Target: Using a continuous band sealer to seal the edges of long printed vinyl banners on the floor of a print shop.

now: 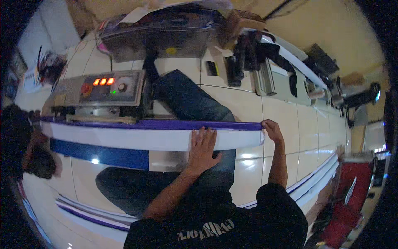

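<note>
A long white roll or folded strip (166,139) with a purple edge (174,124) lies crosswise before me, along the front of a metal machine (103,91) that looks like a band sealer. My left hand (203,147) rests on the white part, fingers stretched out and pointing away from me. At the strip's right end my right hand (271,129) pinches the purple edge between thumb and fingers. The machine has lit orange displays, a red button and a dial. Part of the purple edge runs close under its front; whether it is inside cannot be seen.
Another person (37,137) is at the strip's left end. A blue panel (99,155) lies under the strip near my leg. More white and purple strips (95,213) lie on the tiled floor left and right. A metal case (155,43) stands behind, a red surface (348,195) far right.
</note>
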Tool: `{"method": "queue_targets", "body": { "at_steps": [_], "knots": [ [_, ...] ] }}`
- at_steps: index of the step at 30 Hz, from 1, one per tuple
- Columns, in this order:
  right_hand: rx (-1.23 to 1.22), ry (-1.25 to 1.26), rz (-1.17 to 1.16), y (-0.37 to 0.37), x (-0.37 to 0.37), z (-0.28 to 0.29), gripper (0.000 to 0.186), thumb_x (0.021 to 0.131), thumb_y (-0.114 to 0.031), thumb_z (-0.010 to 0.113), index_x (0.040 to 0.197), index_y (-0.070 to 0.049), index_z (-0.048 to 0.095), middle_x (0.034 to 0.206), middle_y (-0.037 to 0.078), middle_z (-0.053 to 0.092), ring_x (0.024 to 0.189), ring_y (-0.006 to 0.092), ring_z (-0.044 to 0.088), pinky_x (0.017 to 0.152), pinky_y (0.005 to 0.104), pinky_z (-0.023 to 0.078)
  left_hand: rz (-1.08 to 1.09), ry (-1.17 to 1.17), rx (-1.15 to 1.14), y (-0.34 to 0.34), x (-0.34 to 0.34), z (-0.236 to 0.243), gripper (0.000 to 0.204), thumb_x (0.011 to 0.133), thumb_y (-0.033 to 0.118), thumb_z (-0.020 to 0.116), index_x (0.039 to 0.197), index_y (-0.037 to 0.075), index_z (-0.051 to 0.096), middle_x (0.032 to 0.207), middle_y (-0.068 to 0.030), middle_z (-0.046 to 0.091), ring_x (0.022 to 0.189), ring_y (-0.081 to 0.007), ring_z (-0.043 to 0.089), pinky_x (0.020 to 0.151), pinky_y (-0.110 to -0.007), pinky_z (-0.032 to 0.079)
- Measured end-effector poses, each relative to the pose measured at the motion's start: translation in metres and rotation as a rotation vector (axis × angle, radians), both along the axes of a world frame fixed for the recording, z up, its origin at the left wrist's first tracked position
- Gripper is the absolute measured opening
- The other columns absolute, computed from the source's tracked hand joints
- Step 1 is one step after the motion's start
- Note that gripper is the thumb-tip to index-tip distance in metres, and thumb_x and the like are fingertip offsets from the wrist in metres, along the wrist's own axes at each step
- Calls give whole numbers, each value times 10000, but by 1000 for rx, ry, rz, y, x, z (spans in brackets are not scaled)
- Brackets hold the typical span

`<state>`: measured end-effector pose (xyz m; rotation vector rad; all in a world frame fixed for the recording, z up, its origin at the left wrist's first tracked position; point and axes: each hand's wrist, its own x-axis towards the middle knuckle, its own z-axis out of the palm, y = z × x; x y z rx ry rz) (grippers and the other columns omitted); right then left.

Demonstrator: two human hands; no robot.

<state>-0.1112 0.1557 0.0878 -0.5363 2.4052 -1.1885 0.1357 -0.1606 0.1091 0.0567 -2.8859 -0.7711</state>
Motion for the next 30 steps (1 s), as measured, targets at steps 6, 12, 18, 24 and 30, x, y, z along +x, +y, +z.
{"method": "queue_targets", "body": {
  "at_steps": [6,12,18,24,30],
  "knots": [
    [13,-51,69,-26,4,-3,216,965,-208,587,924,1,621,850,30,602,820,137,556,781,293,466,15,-5,77,-4,20,-1,858,791,461,627,1441,-11,325,1411,-223,397,1339,-374,329,1153,-570,127],
    [-251,-204,106,-45,9,-48,238,968,-262,573,899,-36,599,786,-34,534,701,74,455,636,250,393,-28,-4,31,-10,42,5,893,770,483,648,1440,-11,323,1421,-219,388,1360,-376,310,1151,-580,127],
    [-22,-199,93,-30,-12,-92,303,935,-323,622,938,-20,629,791,-19,579,721,86,504,656,261,431,-138,34,-10,3,14,-7,915,751,461,675,1418,-57,324,1445,-238,351,1384,-379,275,1158,-562,128],
    [-152,-233,86,-54,9,-39,193,933,-214,627,910,-23,628,822,-21,576,763,99,525,709,266,458,-237,26,-2,38,-19,-24,913,739,412,682,1419,-69,310,1480,-253,300,1418,-374,217,1166,-528,130],
    [-206,-189,86,-57,9,-24,177,946,-208,605,883,-44,589,783,-39,532,713,80,461,667,235,387,-358,-29,-90,60,-44,-11,901,722,366,673,1445,-26,303,1506,-241,266,1425,-352,209,1170,-514,115]
  ]
}}
